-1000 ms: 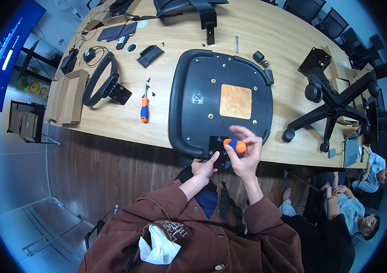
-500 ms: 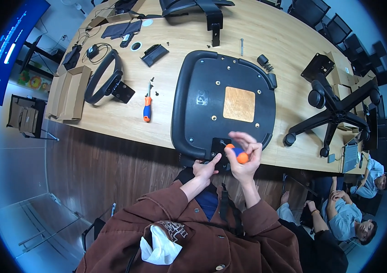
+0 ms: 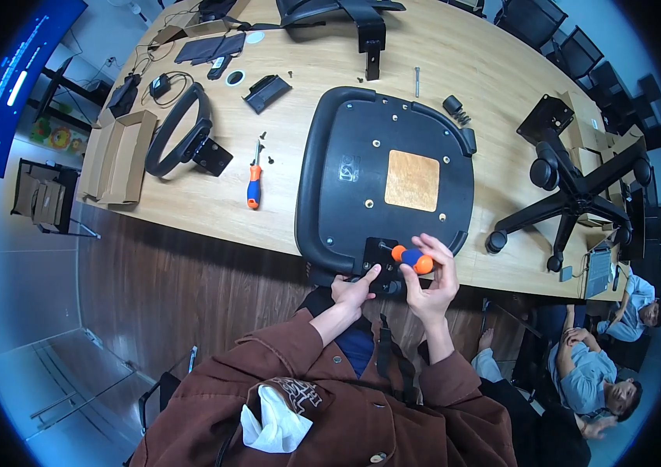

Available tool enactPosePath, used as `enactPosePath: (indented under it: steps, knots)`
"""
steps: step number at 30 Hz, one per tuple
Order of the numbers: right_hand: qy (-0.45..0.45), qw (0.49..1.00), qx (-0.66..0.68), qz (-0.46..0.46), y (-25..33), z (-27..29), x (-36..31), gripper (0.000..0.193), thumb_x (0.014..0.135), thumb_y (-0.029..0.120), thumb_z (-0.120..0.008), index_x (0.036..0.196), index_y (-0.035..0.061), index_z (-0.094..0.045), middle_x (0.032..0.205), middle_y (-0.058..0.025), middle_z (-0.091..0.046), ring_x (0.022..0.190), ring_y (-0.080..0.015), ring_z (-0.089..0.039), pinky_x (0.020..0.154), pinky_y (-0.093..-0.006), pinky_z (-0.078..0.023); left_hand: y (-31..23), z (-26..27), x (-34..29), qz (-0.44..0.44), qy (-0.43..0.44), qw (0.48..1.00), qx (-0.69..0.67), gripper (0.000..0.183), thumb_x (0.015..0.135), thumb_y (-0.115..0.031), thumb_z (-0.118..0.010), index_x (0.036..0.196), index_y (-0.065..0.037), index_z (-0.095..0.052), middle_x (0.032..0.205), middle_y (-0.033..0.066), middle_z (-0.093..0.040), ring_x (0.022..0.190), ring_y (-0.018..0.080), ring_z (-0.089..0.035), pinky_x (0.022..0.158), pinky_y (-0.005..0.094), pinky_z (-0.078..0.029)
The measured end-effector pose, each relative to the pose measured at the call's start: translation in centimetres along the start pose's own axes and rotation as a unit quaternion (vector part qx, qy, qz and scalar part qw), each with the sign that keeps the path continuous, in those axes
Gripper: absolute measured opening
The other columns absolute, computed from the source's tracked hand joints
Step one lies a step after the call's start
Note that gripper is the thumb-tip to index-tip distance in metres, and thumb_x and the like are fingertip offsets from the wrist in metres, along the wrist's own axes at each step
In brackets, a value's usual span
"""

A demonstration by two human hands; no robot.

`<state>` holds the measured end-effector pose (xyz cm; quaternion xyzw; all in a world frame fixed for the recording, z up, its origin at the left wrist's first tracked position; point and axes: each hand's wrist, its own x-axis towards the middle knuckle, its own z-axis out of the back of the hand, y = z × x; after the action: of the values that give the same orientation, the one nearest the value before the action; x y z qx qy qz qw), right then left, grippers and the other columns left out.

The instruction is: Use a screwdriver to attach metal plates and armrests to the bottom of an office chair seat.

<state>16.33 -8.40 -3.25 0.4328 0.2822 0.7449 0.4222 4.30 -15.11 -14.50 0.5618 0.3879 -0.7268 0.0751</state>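
An upturned black chair seat [image 3: 338, 206] lies on the table, its near edge by the table's front edge. My left hand [image 3: 352, 293] grips a black metal bracket [image 3: 375, 251] at that near edge, thumb on top. In my right hand [image 3: 438, 284] is a short screwdriver [image 3: 413, 258] with an orange and blue handle, held between thumb and fingers. Its shaft slants left to a screw on the bracket. A second, longer screwdriver [image 3: 253, 187] rests to the left, beside a few dark screws [image 3: 271, 159].
Left of the seat stand a looped black armrest [image 3: 157, 148] and an open cardboard box [image 3: 116, 171]. A five-legged wheeled chair base [image 3: 578, 198] is on the right. Beyond the seat lie a long bolt [image 3: 417, 82], a spring part [image 3: 455, 109] and a backrest bracket [image 3: 373, 47]. People sit at the lower right.
My right hand has shifted slightly right, and the screwdriver handle now leans further that way. My left hand stays on the bracket. A seated person at the lower right has moved an arm.
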Motion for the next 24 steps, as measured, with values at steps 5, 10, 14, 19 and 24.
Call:
enactPosePath:
  steps: [5,10,14,19,24]
  knots:
    - [-0.058,0.972,0.220,-0.050,-1.3,-2.6,-2.2,0.051,0.085,-0.001,-0.074,0.109,0.0070,-0.030,0.111,-0.0208,-0.061,0.099,-0.0237,-0.065,0.090,-0.0371,-0.052,-0.2,-0.3,-0.4,0.006,0.008,1.000,0.006,0.066,0.068,-0.032,-0.093,0.112,0.001,-0.056,0.109,0.0107,-0.066,0.089,0.0179,-0.068,0.057,0.0294,-0.061]
    - [-0.052,0.960,0.275,-0.015,0.4,-2.2,-0.9,0.038,0.092,0.004,-0.061,0.120,0.0033,-0.035,0.104,-0.0166,-0.058,0.104,-0.0255,-0.058,0.096,-0.0408,-0.047,-0.6,-0.1,-0.5,0.017,0.003,1.000,0.011,0.066,0.069,-0.032,-0.093,0.112,0.001,-0.057,0.108,0.0098,-0.066,0.087,0.0178,-0.069,0.057,0.0291,-0.061]
    - [0.019,0.997,0.077,-0.004,0.9,-0.8,0.1,0.027,0.089,0.003,-0.063,0.114,0.0006,-0.054,0.118,-0.0203,-0.059,0.112,-0.0313,-0.059,0.099,-0.0426,-0.047,-0.1,0.1,0.1,0.004,0.015,1.000,-0.001,0.065,0.069,-0.032,-0.093,0.111,0.001,-0.057,0.107,0.0094,-0.067,0.086,0.0176,-0.069,0.057,0.0289,-0.060]
    - [-0.067,0.977,0.195,-0.047,-0.3,-3.2,-0.8,0.050,0.079,-0.006,-0.077,0.113,0.0038,-0.042,0.116,-0.0215,-0.060,0.093,-0.0232,-0.066,0.088,-0.0326,-0.053,0.4,-0.2,0.6,0.007,0.016,1.000,0.001,0.064,0.069,-0.032,-0.093,0.110,0.000,-0.056,0.106,0.0092,-0.067,0.086,0.0172,-0.069,0.056,0.0289,-0.060]
    - [-0.066,0.959,0.272,-0.047,-1.4,-3.6,-1.2,0.051,0.089,0.004,-0.065,0.124,0.0056,-0.029,0.112,-0.0186,-0.054,0.096,-0.0205,-0.056,0.090,-0.0363,-0.046,0.0,-0.1,0.4,0.009,0.021,1.000,0.007,0.064,0.068,-0.032,-0.093,0.110,0.000,-0.057,0.106,0.0092,-0.067,0.086,0.0170,-0.069,0.056,0.0284,-0.060]
